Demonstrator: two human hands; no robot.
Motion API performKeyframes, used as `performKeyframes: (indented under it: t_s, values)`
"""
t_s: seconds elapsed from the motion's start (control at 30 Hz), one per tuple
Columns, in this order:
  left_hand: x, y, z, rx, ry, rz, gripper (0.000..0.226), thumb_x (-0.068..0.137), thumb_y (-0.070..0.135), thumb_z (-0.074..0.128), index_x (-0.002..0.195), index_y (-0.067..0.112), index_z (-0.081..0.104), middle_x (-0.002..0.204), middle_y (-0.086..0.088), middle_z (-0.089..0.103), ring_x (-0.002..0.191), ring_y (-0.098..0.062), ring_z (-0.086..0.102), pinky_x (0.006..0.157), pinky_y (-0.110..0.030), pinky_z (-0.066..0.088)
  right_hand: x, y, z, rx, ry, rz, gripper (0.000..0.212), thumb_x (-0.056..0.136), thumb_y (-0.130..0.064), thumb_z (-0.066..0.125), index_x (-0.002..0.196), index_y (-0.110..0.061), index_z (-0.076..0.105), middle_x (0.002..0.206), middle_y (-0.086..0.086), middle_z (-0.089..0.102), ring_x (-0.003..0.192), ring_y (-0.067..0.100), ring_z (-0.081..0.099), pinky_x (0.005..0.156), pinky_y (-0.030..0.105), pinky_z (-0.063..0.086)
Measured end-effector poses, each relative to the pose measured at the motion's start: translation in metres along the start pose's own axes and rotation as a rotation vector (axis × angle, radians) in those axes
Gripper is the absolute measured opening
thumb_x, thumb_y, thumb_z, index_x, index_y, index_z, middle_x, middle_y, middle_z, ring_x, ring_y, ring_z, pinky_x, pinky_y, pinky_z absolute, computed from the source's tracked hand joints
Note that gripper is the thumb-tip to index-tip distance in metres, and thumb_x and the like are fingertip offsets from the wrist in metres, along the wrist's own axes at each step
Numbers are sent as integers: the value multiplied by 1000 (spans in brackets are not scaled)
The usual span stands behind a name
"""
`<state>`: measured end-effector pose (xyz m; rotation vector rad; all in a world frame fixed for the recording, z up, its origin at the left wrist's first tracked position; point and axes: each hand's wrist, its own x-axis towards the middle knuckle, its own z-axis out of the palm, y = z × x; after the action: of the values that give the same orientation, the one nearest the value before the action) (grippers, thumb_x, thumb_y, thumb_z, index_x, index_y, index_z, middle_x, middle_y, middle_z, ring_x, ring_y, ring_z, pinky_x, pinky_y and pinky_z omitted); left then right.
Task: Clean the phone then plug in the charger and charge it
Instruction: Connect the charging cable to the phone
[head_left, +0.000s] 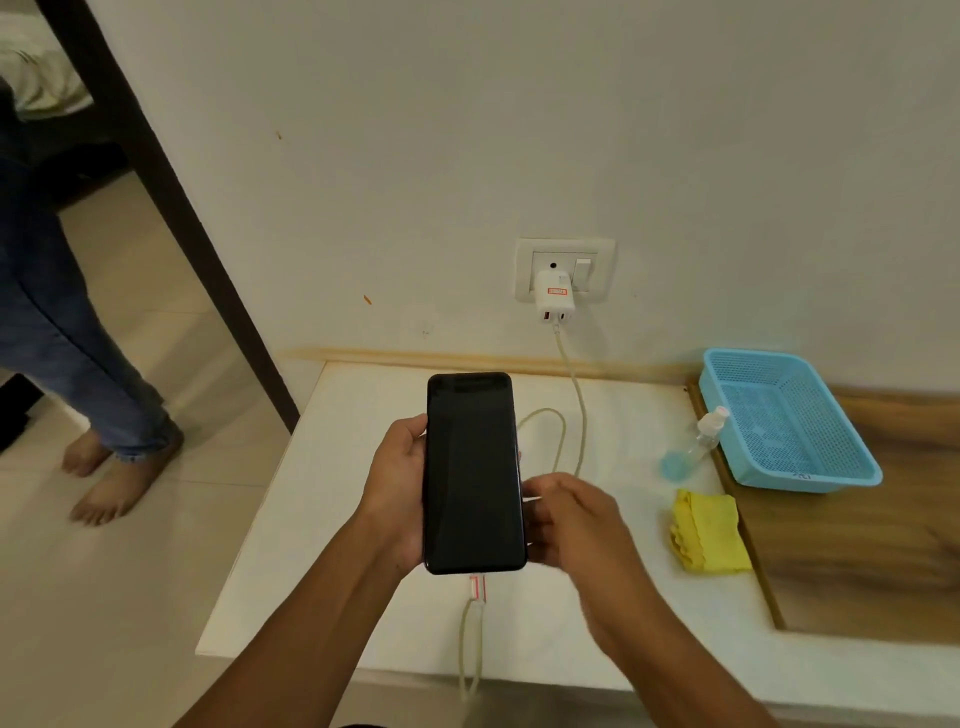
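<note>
A black phone (472, 473) with a dark screen is held upright above the white table (311, 519). My left hand (397, 483) grips its left edge. My right hand (576, 525) touches the phone's right edge, its fingers blurred. A white cable (571, 395) runs from the white charger (556, 299), which sits in the wall socket (566, 254), loops over the table and hangs below the edge. Its connector (477, 587) is in the phone's bottom port.
A yellow cloth (709, 530) lies to the right of my hands. A small spray bottle (696, 441) lies beside a blue plastic basket (784, 421) on a wooden surface. A barefoot person in jeans (78, 364) stands on the floor at the left.
</note>
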<state>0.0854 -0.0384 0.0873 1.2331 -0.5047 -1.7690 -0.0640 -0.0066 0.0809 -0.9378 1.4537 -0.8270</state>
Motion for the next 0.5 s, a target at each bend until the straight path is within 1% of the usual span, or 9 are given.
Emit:
performKeyframes:
  t_s: [0.07, 0.1, 0.13, 0.23, 0.3, 0.4, 0.47, 0.5]
  values:
    - [-6, 0, -5, 77, 79, 38, 49, 90, 41, 38, 81, 8, 73, 77, -12, 73, 67, -27, 68, 71, -39, 55, -11, 0, 13, 74, -86, 45, 27, 98, -23, 40, 89, -20, 65, 93, 8, 72, 87, 22, 70, 76, 33, 60]
    - [-8, 1, -9, 109, 113, 46, 47, 91, 39, 38, 72, 12, 72, 68, -9, 72, 60, -25, 68, 65, -34, 55, -15, 0, 19, 112, -119, 44, 26, 98, -22, 41, 91, -19, 65, 96, 9, 71, 90, 23, 70, 76, 34, 60]
    - [-10, 3, -14, 136, 140, 53, 45, 91, 39, 39, 72, 13, 71, 66, -9, 71, 59, -25, 67, 63, -33, 55, -18, -1, 25, 148, -148, 39, 24, 98, -22, 41, 95, -18, 65, 100, 9, 70, 93, 24, 69, 75, 34, 60]
    - [-13, 13, -34, 208, 211, 58, 43, 90, 44, 42, 91, 11, 69, 81, -14, 72, 74, -31, 68, 70, -38, 55, -19, -1, 42, 216, -228, 36, 22, 99, -18, 41, 103, -19, 63, 108, 8, 67, 99, 26, 67, 76, 34, 60]
    - [-11, 20, -48, 246, 272, 77, 43, 91, 44, 42, 99, 11, 68, 89, -16, 73, 81, -33, 69, 73, -40, 56, -15, -1, 57, 224, -251, 45, 21, 99, -16, 41, 107, -19, 61, 111, 9, 66, 100, 26, 67, 77, 33, 60]
    - [-8, 30, -69, 267, 345, 124, 38, 97, 38, 38, 103, 12, 65, 99, -13, 72, 91, -30, 68, 75, -40, 53, 0, 1, 83, 180, -231, 48, 21, 98, -15, 42, 111, -18, 58, 114, 10, 64, 101, 28, 66, 76, 34, 60]
    - [-5, 32, -86, 242, 373, 141, 36, 100, 32, 34, 116, 11, 59, 112, -11, 67, 98, -27, 64, 84, -41, 51, 11, 3, 101, 164, -219, 49, 22, 98, -13, 41, 112, -16, 57, 114, 11, 63, 101, 28, 66, 75, 34, 60]
    - [-4, 33, -95, 239, 385, 142, 35, 101, 28, 34, 122, 10, 55, 115, -10, 65, 100, -26, 63, 87, -41, 49, 15, 5, 110, 157, -217, 54, 21, 98, -12, 40, 110, -16, 57, 112, 10, 63, 99, 27, 66, 72, 32, 60]
